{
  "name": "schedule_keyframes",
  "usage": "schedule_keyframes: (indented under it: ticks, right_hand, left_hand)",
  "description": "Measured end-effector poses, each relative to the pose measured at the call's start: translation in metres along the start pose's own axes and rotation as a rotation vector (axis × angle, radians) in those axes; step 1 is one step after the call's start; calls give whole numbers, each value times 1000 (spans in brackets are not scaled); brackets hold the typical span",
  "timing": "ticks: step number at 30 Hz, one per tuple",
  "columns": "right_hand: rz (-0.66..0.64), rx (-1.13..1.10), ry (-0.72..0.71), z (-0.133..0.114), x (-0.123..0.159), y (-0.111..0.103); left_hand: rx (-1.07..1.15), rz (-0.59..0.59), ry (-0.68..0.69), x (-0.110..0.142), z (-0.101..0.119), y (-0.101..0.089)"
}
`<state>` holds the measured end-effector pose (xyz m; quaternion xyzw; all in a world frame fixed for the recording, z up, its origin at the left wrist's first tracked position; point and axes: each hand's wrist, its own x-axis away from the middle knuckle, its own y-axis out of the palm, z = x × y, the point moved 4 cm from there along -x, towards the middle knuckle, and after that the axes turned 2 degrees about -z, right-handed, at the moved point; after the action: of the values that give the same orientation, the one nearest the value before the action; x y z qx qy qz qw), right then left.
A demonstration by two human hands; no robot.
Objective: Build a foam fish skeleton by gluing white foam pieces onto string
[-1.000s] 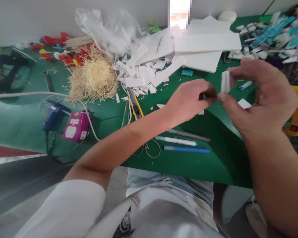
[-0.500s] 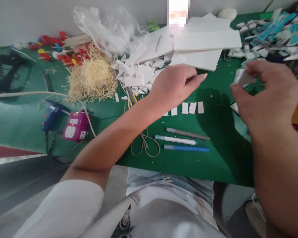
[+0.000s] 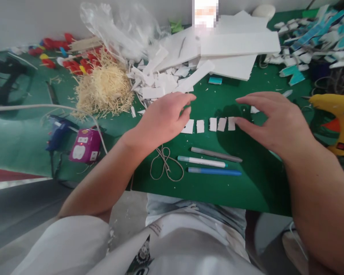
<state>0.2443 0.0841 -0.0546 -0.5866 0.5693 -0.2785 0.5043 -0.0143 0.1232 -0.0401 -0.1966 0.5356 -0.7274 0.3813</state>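
Both my hands are over the green tabletop, on either side of a row of small white rectangular pieces (image 3: 213,124). My left hand (image 3: 163,118) hovers at the row's left end, thumb and index finger apart, nothing between them; it partly covers the leftmost white piece (image 3: 188,126). My right hand (image 3: 278,118) is open at the other end, its thumb tip at the rightmost white piece (image 3: 231,123); whether they touch I cannot tell. Behind the row lies a small blue-topped block (image 3: 215,80). A grey pen (image 3: 216,154), a white marker (image 3: 202,161) and a blue pen (image 3: 215,171) lie in front.
White foam sheets (image 3: 239,44) and scraps (image 3: 160,82) are piled behind, beside a straw-coloured heap (image 3: 104,88). Yellow glue gun (image 3: 339,118) stands at right, blue glue gun (image 3: 57,133) and purple power adapter (image 3: 86,145) at left. A looped cord (image 3: 167,168) lies near the front edge.
My right hand has moved left and down to the row, without the pale piece it was pinching. My left hand has drawn back left, uncovering the blue-topped block and more of the row.
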Motion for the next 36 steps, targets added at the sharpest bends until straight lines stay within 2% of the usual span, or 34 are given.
schedule_keyframes:
  ticks: [4, 7, 10, 16, 22, 27, 36]
  right_hand:
    - [-139, -64, -169, -9, 1, 7]
    - [-182, -51, -194, -9, 0, 10]
    - [-194, -24, -200, -5, -1, 11]
    - [-200, 24, -226, -3, 1, 12]
    - [-164, 44, -191, -6, 3, 12]
    - [-247, 12, -136, -2, 0, 12]
    - [-209, -31, -119, -15, -1, 19]
  left_hand:
    - [-38, -123, 60, 11, 3, 11]
    - [-92, -197, 51, 12, 2, 18]
    - [-131, -217, 40, 12, 0, 19]
    - [-154, -192, 87, 14, -3, 17]
    - [-46, -108, 123, 9, 5, 25]
    - [-35, -117, 131, 6, 8, 33]
    - [-22, -101, 157, 4, 14, 35]
